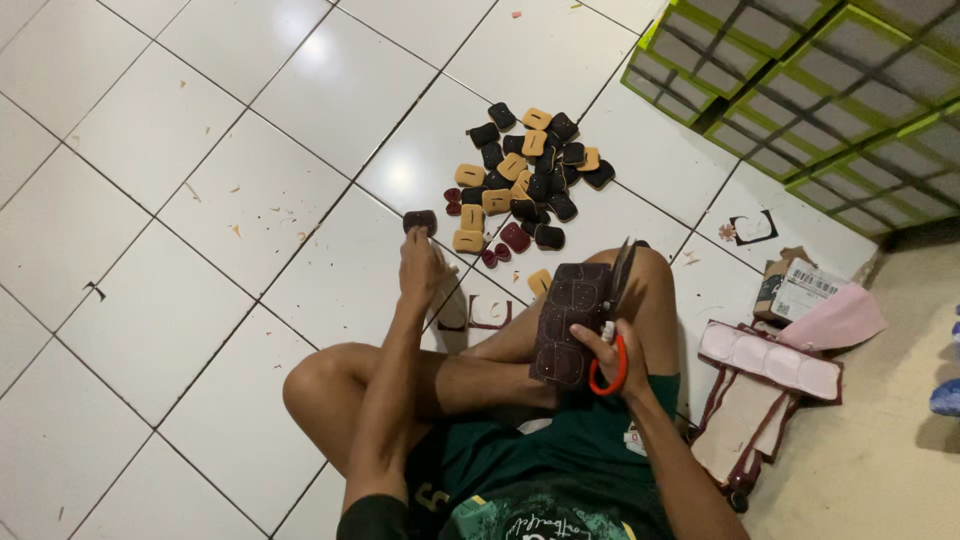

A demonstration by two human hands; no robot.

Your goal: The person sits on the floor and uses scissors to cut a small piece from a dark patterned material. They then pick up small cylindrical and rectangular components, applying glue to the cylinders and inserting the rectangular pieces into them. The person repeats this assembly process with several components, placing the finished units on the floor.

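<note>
The dark red sheet [568, 322], marked with rounded outlines, stands upright over the person's crossed legs, near the right knee; the right hand [612, 352] is closed on both the sheet's edge and the scissors [612, 330], whose red loops sit around the fingers and whose blades point up past the sheet's right side. The left hand [422, 268] stretches forward to the floor, fingers together at a single dark piece [420, 220]; whether it pinches the piece or only touches it I cannot tell. That piece lies just left of the pile [525, 175] of tan and dark cut pieces on the white tiles [200, 200]. To do this well, I judge, the loose piece should land with the pile, not apart; the scissors are best kept closed and pointed away from the leg while one hand carries both; the sheet wants steadying by the left hand before cutting. To the right lie a pink strip [770, 358] and a small box [795, 290]; green crates [800, 90] stand beyond.
</note>
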